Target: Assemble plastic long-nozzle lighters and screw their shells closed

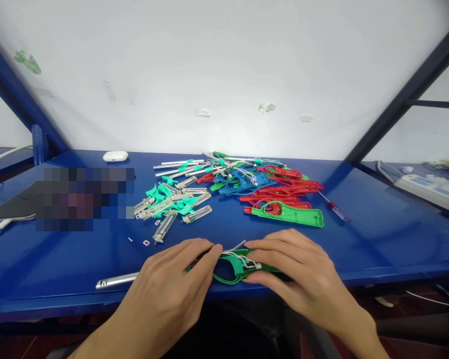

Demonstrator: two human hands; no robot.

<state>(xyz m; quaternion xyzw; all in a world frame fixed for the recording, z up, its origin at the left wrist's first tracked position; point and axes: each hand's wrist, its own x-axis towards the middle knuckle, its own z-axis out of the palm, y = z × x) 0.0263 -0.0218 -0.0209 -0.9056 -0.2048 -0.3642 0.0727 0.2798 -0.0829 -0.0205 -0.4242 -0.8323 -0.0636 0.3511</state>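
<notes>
A green lighter casing (232, 280) is held between both hands at the table's front edge. My left hand (179, 276) closes round its nozzle end, and a silver metal tube (116, 281) sticks out beyond that hand to the left. My right hand (297, 264) grips the handle end, thumb below and fingers above. Between the hands show the trigger ring, a teal trigger (236, 264) and thin white wires (243, 255) with a small white connector (258, 267). My fingers hide the casing's two ends.
Clear fuel tanks (165, 225) and teal triggers (160, 192) lie heaped behind the hands. Farther back are metal tubes (175, 171) with wires, blue casings (243, 182), red casings (284, 189) and a green casing half (295, 214). A screwdriver (338, 211) lies right, a white earphone case (115, 156) back left.
</notes>
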